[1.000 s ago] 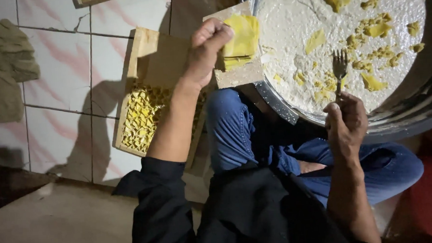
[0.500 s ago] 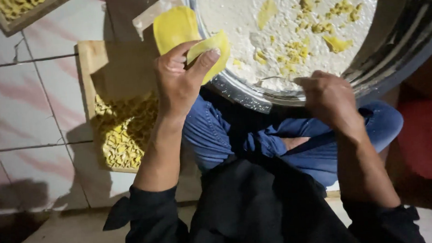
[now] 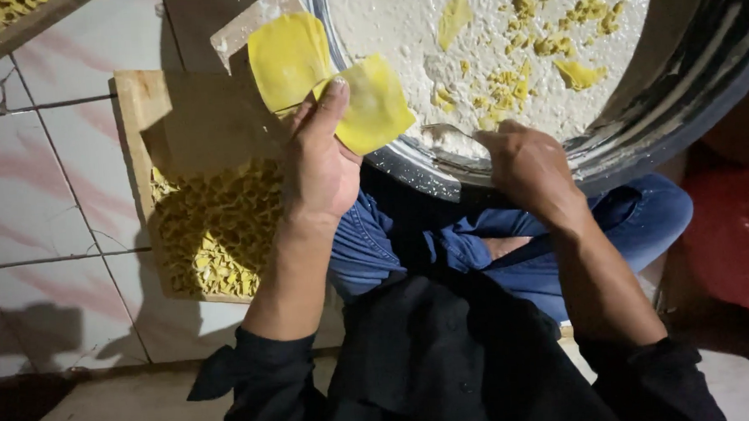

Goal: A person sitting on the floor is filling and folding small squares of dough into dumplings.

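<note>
Yellow dough square [image 3: 376, 103] sits up in the left hand [image 3: 322, 166], grip pinching its lower edge, just over the floured metal pan [image 3: 639, 98]. Right hand [image 3: 528, 157] curls closed around a fork [image 3: 443, 133] at the pan's rim; wooden tray [image 3: 202, 218] of folded pieces alongside.

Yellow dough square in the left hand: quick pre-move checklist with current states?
1. Left hand grips the yellow dough square: ok, thumb on top, sheet unfolded.
2. Stack of dough sheets on its small board, apart from the held one: ok.
3. Fork in right hand: ok, hand closed over the handle, tines at the rim.
4. Filling in the large metal basin: ok, yellow bits remain.
5. Space on the wooden tray of folded pieces: ok, upper part bare.
6. Filling on fork: cannot tell.
</note>
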